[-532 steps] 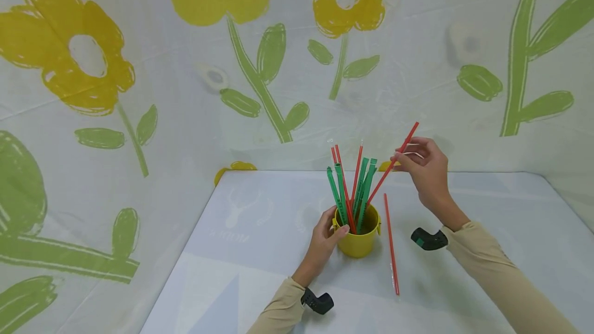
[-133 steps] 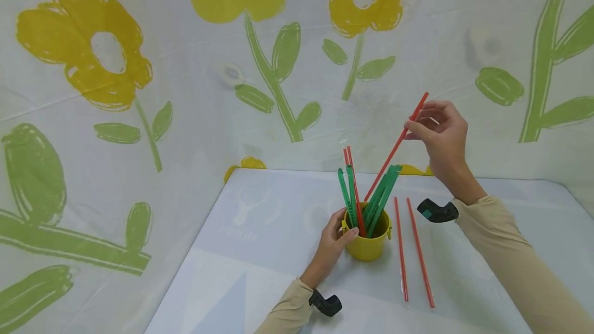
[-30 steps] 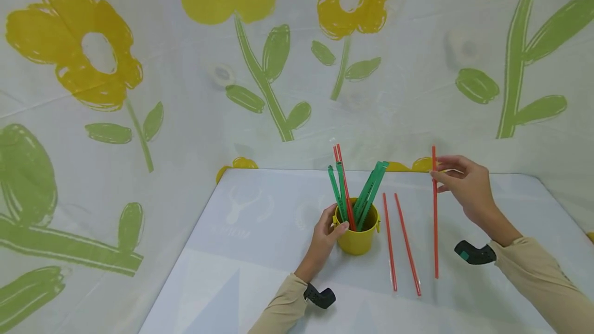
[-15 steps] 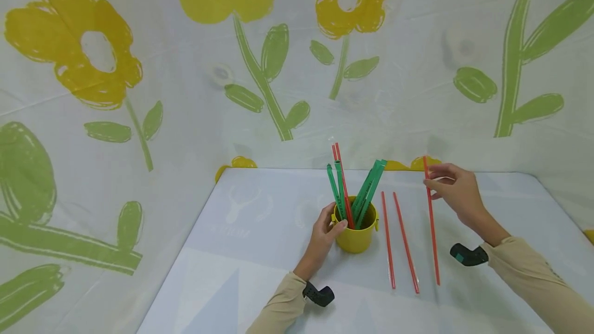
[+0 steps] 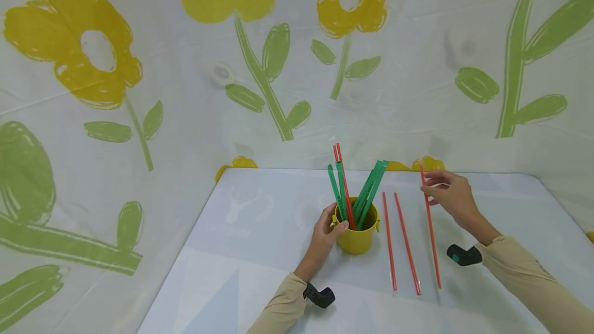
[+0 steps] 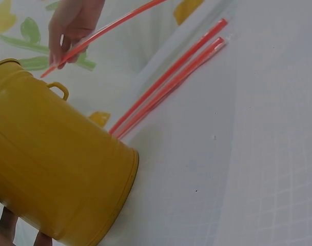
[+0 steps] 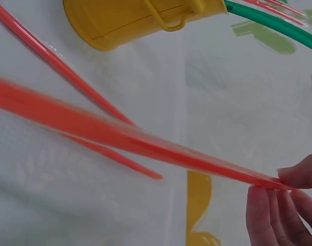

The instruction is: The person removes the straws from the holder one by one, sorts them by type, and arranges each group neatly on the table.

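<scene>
My left hand (image 5: 322, 233) grips the left side of a small yellow bucket (image 5: 356, 244), thumb over its rim. Red straws (image 5: 348, 205) and several green-wrapped straws (image 5: 369, 192) lean upright inside it. My right hand (image 5: 455, 197) pinches a red straw in a clear wrapper (image 5: 433, 241) near its far end, thumb against fingertips. This straw slopes down toward me, its near end close over the table. To its left, two more red straws lie on the table: one (image 5: 389, 241) beside the bucket, the other (image 5: 407, 241) slightly slanted. The right wrist view shows the pinched straw (image 7: 145, 143) close up.
The white table (image 5: 260, 272) has faint printed patterns and ends at a white curtain (image 5: 408, 92) with yellow flowers and green leaves. Another curtain face (image 5: 185, 117) runs along the left side. Black wrist cameras sit below both hands.
Earlier, one and then two red straws lay on the table as the right hand drew others from the bucket. Within the last second, the right hand lowered the third straw and shifted left.
</scene>
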